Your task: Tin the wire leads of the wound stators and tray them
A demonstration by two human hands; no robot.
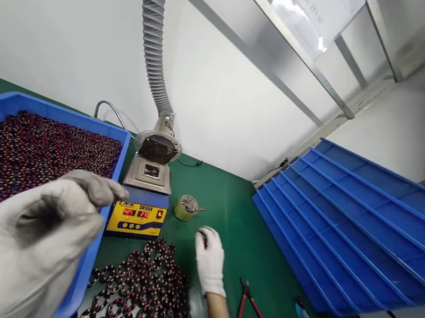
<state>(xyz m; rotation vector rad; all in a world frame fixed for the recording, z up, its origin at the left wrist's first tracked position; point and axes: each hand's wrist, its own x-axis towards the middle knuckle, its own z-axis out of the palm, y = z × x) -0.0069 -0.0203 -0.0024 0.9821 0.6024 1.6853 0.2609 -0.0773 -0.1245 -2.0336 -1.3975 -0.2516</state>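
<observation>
Finding one, position of the work: your loose rings (146, 296) lie in a crowded spread toward the near edge of the green worktop (230, 199), between the blue tray (121, 160) and your right hand (209, 259). More rings fill the tray, which stands at the worktop's left end.

Finding two, hands: both are gloved. Your right hand is low at the right border of the spread, its fingers curled in around a small dark ring (205, 240), apparently one of the same kind, though mostly covered. Your left hand (32, 238) is raised in front of the tray's right rim, thumb and forefinger bent toward each other with a narrow gap; whether its folded fingers hold anything, I cannot tell.

Finding three, surroundings: the yellow-fronted heating unit (135, 226) stands behind the spread with its displays lit, an extraction hood (157, 149) above its top plate. A tin of grey scraps (188, 206) stands just right of it. The red-handled pliers (246, 293) lie with jaws parted, right of your right forearm.

Assessment: the step in hand appears to be handling single rings at the spread's edge. In my judgement the next move calls for a light fingertip grip, neighbouring rings undisturbed, and both gloves clear of the unit's top.
</observation>
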